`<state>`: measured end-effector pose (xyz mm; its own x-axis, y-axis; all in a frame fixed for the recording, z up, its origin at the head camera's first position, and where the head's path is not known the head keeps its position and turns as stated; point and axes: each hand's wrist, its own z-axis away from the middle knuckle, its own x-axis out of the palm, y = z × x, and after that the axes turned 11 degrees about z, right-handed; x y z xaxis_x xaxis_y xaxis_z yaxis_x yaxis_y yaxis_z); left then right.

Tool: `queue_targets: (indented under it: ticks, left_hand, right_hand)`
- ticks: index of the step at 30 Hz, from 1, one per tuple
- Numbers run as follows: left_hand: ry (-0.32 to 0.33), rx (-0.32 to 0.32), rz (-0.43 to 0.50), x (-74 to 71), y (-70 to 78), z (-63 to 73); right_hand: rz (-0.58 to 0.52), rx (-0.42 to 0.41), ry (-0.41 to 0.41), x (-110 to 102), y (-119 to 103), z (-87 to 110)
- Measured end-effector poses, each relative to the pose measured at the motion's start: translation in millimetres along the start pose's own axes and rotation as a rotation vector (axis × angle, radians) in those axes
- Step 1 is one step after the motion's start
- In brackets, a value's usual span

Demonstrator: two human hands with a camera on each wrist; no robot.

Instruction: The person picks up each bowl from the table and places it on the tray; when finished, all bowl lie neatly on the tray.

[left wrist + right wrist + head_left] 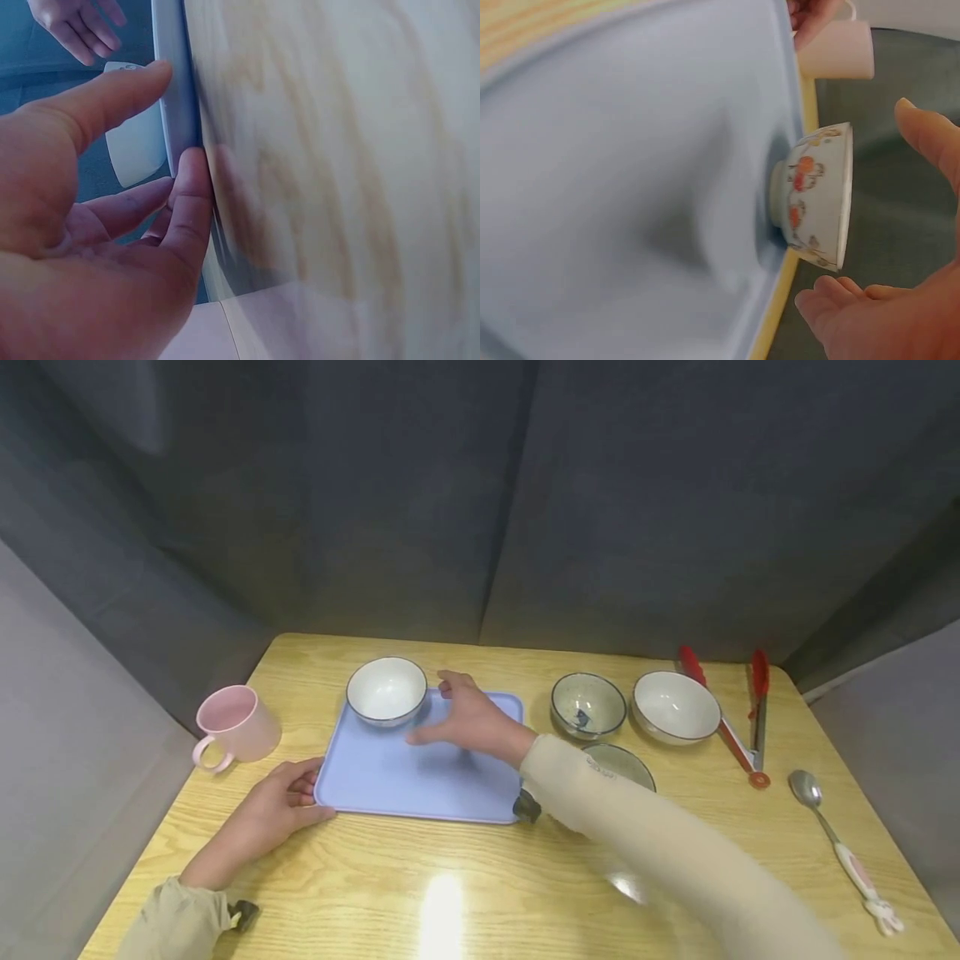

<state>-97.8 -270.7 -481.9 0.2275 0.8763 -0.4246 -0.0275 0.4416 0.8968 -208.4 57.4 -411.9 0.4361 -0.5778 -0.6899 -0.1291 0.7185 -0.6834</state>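
A blue tray (427, 781) lies on the wooden table. My left hand (272, 806) holds its near left corner, with the thumb (112, 105) and curled fingers at the rim. On the tray's far left part stands a small white bowl (386, 691); the right wrist view shows orange and red flowers on this bowl (815, 196). My right hand (472, 718) hovers over the tray just right of the bowl, thumb and fingers spread apart. A gap shows between its fingers and the bowl, and it holds nothing.
A pink mug (243, 731) stands left of the tray. To the right are a speckled bowl (588, 706), a white bowl (677, 706) and a dish (622, 764) partly behind my sleeve. Red-tipped tongs (738, 747) and a spoon (840, 852) lie farther right.
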Motion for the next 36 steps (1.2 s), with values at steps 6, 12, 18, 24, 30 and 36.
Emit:
queue_targets:
  ticks: [6, 12, 18, 24, 30, 36]
  left_hand:
    - [-0.003, 0.012, 0.009, -0.9, -2.3, -1.3]
    - [0.002, 0.026, -0.009, -1.7, -0.1, -7.2]
    - [-0.007, 0.017, -0.009, 0.6, -1.0, -7.6]
    - [0.010, -0.036, -0.020, -0.7, -0.9, 0.2]
    - [0.004, -0.014, -0.024, -3.2, 1.3, 0.2]
    - [0.006, -0.015, -0.026, -2.5, 0.8, -0.6]
  right_hand:
    - [-0.035, 0.011, 0.014, -20, 7, 25.7]
    - [-0.123, 0.019, 0.042, -45, 26, 44.4]
    - [-0.184, 0.011, 0.106, -68, 51, 60.7]
    - [-0.203, 0.006, 0.149, -96, 65, 91.9]
    - [-0.159, 0.041, 0.217, -127, 87, 125.8]
    - [-0.091, 0.059, 0.322, -145, 119, 151.0]
